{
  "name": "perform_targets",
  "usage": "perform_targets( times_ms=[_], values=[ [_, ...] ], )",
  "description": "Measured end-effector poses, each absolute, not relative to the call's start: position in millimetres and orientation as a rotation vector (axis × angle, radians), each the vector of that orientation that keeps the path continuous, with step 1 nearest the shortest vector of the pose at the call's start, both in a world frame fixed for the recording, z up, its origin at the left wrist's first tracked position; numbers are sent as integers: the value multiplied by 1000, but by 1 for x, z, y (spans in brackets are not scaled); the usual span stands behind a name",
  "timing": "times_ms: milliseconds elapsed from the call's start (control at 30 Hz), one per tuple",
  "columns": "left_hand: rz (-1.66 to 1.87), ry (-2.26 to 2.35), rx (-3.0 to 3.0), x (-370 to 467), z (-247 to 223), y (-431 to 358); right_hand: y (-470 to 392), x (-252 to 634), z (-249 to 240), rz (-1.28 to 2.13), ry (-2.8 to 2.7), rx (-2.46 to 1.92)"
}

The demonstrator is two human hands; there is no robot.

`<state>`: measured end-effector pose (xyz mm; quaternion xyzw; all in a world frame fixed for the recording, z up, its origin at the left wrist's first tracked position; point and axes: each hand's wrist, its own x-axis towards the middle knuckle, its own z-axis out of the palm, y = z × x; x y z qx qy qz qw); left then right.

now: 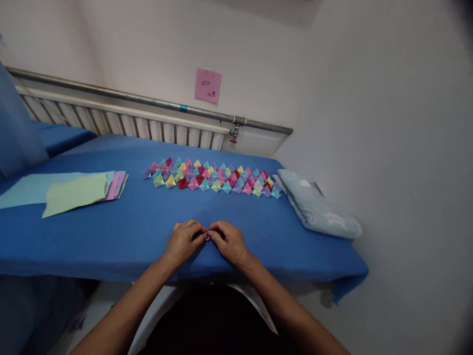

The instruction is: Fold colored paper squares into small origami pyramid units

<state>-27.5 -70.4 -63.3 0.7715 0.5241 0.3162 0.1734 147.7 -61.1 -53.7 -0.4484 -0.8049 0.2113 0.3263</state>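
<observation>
Between the fingertips of both hands is a small piece of pink folded paper (208, 237), mostly hidden by the fingers. My left hand (185, 240) pinches it from the left side, and my right hand (229, 242) grips it from the right. Both hands are low over the blue-covered table (155, 246), near its front edge. Beyond them lie several rows of small folded paper pieces (215, 186) in pink, yellow, green, blue, purple and red, set close together.
Coloured paper sheets (76, 192) lie at the left, a green one on top. A folded pale blue blanket (318, 204) rests at the right end. Behind the table are a radiator (162, 132), a metal pipe (129, 94) and a pink note (208, 85) on the wall.
</observation>
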Motion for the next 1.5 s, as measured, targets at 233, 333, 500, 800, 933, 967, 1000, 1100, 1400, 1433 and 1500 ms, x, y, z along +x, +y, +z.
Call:
perform_targets(
  times_ms=[233, 333, 500, 800, 933, 967, 1000, 1100, 1400, 1433, 1500],
  values=[
    [857, 1499, 2233, -26, -63, -70, -59, 149, -57, 602, -2125, -1100],
    [848, 1521, 2248, -24, -62, -71, -59, 150, -58, 586, -2139, -1093],
    [845, 1562, 2263, -21, -60, -74, -60, 148, -57, 524, -2167, -1114],
    [867, 1618, 2261, -22, -60, -75, -62, 147, -56, 460, -2144, -1148],
    [865, 1582, 2315, -22, -60, -75, -62, 148, -53, 480, -2169, -1090],
    [863, 1577, 2324, -22, -60, -76, -63, 148, -53, 485, -2175, -1083],
    [860, 1575, 2331, -22, -59, -77, -63, 148, -53, 489, -2177, -1080],
    [843, 1579, 2337, -23, -58, -79, -64, 148, -54, 503, -2174, -1089],
    [825, 1569, 2352, -24, -59, -78, -63, 147, -55, 492, -2189, -1117],
    [832, 1568, 2355, -24, -60, -78, -63, 146, -55, 481, -2186, -1123],
    [846, 1565, 2360, -24, -60, -78, -63, 145, -56, 464, -2181, -1131]
  ],
)
